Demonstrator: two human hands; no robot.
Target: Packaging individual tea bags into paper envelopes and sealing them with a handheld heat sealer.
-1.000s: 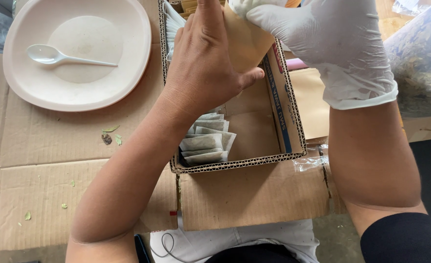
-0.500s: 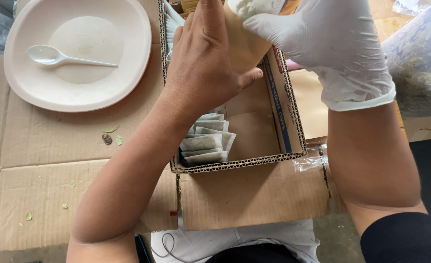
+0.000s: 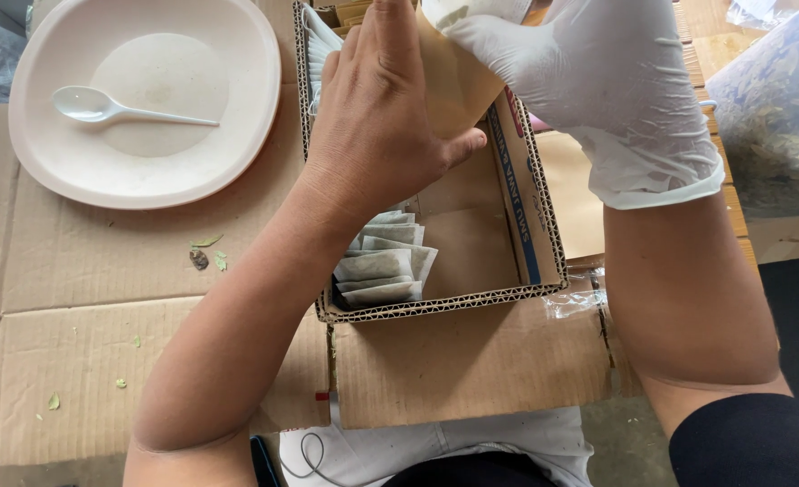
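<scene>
Fingers of the bare left hand (image 3: 381, 126) and gloved right hand (image 3: 598, 81) are clasped around a tan paper pouch (image 3: 453, 81), held above the cardboard box (image 3: 526, 225) at twelve o'clock.

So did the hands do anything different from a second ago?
Hardly anything. The gloved right hand has shifted very slightly; the bare left hand still rests on the tan paper pouch over the cardboard box, both gripping as before. The small sachets in the box, the white plate and the plastic spoon have not moved.
</scene>
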